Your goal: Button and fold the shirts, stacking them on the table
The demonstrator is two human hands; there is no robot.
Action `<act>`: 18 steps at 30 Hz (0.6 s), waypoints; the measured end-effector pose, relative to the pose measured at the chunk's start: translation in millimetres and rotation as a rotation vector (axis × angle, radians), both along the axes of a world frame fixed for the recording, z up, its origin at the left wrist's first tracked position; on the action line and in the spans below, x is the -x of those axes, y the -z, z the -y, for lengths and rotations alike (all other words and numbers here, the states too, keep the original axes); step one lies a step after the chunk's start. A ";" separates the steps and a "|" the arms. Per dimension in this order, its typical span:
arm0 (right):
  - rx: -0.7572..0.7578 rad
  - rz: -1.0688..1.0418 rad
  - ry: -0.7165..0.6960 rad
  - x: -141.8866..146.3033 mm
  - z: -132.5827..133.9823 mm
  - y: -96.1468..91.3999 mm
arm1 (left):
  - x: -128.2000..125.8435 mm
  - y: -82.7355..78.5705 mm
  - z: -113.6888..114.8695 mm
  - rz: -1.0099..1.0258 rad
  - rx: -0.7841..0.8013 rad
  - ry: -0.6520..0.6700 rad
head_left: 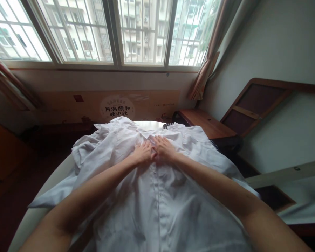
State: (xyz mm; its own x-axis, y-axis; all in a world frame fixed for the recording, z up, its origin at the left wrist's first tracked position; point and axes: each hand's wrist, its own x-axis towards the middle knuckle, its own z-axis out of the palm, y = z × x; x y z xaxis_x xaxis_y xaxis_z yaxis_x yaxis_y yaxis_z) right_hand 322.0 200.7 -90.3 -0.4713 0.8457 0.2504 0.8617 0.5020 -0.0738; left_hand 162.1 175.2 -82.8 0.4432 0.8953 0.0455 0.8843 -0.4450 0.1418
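Note:
A white shirt (136, 196) lies spread front side up, its button strip running down the middle toward me. My left hand (144, 152) is at the upper part of that strip, fingers bent and closed on the cloth. Right beside it, my right hand (164, 147) grips the other edge of the strip, the thumbs of both hands nearly meeting. The collar (148, 134) lies just beyond my fingertips. Any button between the fingers is too small to make out. Both shirt sleeves rest bunched toward the far sides.
Under the shirt is a pale round-edged table (39, 199). A dark striped cloth (168, 126) peeks out at its far edge. Beyond stand a wooden desk (204, 120) and a poster (146, 101) below barred windows. A wooden frame (254, 115) leans at the right wall.

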 end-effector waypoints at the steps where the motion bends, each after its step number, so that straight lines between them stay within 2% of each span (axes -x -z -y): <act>1: 0.063 0.035 -0.007 -2.2 10.7 5.9 | 3.5 7.5 6.6 0.017 0.044 0.025; 5: 0.207 0.079 0.043 -11.7 40.6 14.1 | 13.2 23.4 17.5 0.057 0.063 0.044; 9: 0.169 0.050 0.094 -11.9 63.0 2.1 | 13.8 20.1 20.5 0.101 0.035 0.034; 12: 0.120 0.016 0.215 -4.7 72.1 -9.1 | 10.8 13.7 24.6 0.192 0.013 0.004; 15: 0.086 0.007 0.333 6.8 68.9 -15.5 | 4.4 7.9 26.8 0.282 -0.012 -0.170; 18: 0.125 0.021 0.339 18.0 58.6 -16.6 | -5.0 3.7 25.1 0.320 -0.002 -0.359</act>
